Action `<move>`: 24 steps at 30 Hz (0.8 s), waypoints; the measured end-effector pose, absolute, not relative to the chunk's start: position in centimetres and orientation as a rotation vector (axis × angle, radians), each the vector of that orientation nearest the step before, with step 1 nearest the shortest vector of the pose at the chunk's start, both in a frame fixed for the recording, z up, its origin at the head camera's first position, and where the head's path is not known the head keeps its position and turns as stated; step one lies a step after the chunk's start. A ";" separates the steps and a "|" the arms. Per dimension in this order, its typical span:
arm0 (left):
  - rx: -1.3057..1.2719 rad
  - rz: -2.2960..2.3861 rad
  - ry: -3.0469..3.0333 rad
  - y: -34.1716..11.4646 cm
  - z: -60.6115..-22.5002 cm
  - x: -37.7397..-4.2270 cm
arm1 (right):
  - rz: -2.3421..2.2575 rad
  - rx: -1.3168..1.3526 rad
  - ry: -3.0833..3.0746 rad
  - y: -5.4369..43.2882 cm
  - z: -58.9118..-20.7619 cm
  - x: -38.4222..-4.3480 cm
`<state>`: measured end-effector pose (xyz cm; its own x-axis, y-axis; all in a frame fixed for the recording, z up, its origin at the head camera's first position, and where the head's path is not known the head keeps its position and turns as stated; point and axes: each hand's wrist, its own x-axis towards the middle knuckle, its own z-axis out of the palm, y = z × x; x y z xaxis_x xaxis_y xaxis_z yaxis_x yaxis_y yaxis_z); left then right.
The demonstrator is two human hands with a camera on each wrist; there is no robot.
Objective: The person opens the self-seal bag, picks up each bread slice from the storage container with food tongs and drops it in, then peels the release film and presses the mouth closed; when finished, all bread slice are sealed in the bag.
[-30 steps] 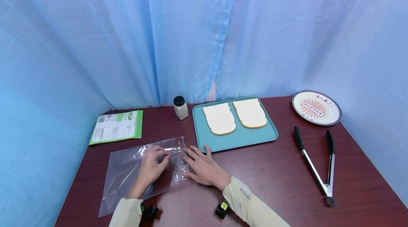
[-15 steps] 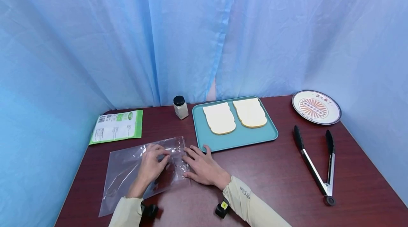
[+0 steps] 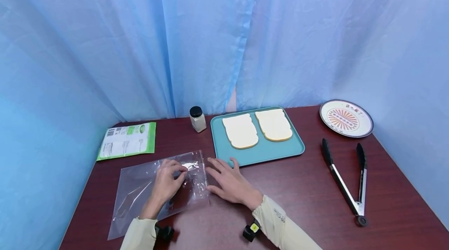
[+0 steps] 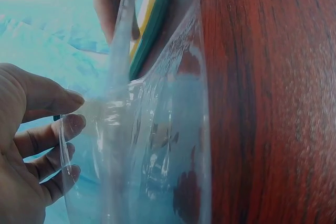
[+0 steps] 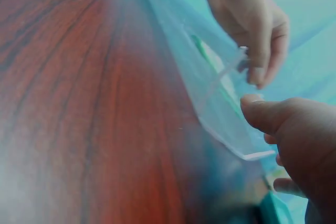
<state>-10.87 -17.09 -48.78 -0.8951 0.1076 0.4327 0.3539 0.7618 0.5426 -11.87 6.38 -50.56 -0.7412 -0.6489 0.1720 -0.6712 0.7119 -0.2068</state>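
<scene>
A clear plastic bag (image 3: 133, 193) lies flat on the table, its edge with the strip facing right. My left hand (image 3: 168, 181) pinches the bag's upper layer between thumb and fingertips, a little inward from that edge. The left wrist view shows the film (image 4: 157, 129) raised and creased beside those fingers. Just right of the bag's edge is my right hand (image 3: 229, 183), fingers spread and relaxed. In the right wrist view the right thumb (image 5: 262, 114) stands close to the bag, and I cannot tell whether any fingertip touches it.
Behind the right hand, a teal tray (image 3: 266, 155) carries two bread slices (image 3: 241, 131). A black-lidded jar (image 3: 198, 120) stands left of it. A green-white packet (image 3: 126, 140) lies far left. At right are a patterned plate (image 3: 365, 125) and spread tongs (image 3: 342, 185). Blue curtains enclose the table.
My right hand has shifted slightly right, off the bag's edge. The left hand keeps its pinch in the same place. The whole head view has moved a little.
</scene>
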 end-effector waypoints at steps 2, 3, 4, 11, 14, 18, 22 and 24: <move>-0.356 -0.907 -2.574 -17.1 -48.8 -10.9 | 0.418 1.063 -2.809 7.2 -50.3 -11.7; -0.358 -0.909 -2.569 -17.1 -48.9 -10.9 | 0.426 1.049 -2.798 7.6 -50.2 -11.6; -0.362 -0.911 -2.564 -17.1 -48.9 -10.9 | 0.439 1.036 -2.788 8.1 -50.1 -11.5; -0.387 -0.891 -2.530 -17.1 -49.1 -11.0 | 0.459 0.952 -2.764 11.4 -49.9 -10.9; -0.387 -0.882 -2.528 -17.1 -49.1 -11.1 | 0.461 0.916 -2.775 12.6 -49.8 -10.6; -0.365 -0.881 -2.556 -17.1 -49.2 -11.0 | 0.439 0.856 -2.765 14.1 -49.6 -10.4; -0.350 -0.876 -2.583 -17.0 -49.1 -11.0 | 0.438 0.779 -2.744 15.8 -49.3 -10.1; -0.351 -0.875 -2.585 -17.0 -49.1 -11.0 | 0.440 0.727 -2.747 16.7 -49.2 -10.0</move>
